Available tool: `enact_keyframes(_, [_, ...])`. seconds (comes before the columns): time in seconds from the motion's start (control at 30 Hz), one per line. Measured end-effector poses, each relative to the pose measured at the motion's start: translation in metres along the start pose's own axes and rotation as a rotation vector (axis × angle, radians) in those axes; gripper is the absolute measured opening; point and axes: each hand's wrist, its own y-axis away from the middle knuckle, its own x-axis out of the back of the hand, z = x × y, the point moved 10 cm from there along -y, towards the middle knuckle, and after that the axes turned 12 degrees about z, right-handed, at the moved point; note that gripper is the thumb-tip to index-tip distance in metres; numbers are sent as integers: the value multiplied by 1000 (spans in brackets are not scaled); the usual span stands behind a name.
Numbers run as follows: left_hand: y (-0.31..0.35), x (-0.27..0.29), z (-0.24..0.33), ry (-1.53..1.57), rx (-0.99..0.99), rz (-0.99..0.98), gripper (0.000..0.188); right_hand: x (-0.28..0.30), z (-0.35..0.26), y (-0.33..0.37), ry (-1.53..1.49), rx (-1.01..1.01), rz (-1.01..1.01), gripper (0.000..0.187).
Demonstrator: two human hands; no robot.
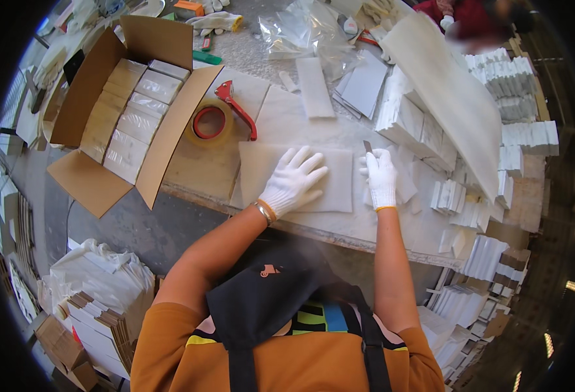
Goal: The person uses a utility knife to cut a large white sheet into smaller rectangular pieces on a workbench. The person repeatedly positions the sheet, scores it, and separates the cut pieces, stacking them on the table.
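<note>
My left hand (293,181), in a white knit glove, lies flat with fingers spread on a rectangular sheet of white foam (337,186). The sheet rests on the worktable (330,225). Just beyond the sheet's right edge, my right hand (381,178), also gloved, is closed round a thin knife (367,146). Its dark, narrow tip points up and away from me, while the fist hides the handle. Smaller white foam scraps (405,186) lie beside and partly under the right hand.
An open carton (163,140) filled with wrapped blocks stands left. Near it are a tape roll (209,122) and red tape dispenser (237,110). A large foam sheet (444,85) leans over stacked white blocks (418,127) at right. Clear plastic (304,29) lies at the back.
</note>
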Motion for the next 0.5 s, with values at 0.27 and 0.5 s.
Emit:
enact_keyframes(0.27, [1,-4,0,-1,-6,9,49,-51,-14,14,457,209,-144,27])
enact_keyframes(0.5, [0,2,2,6,-27,55,46,-78,-29,12,754,373,-126,28])
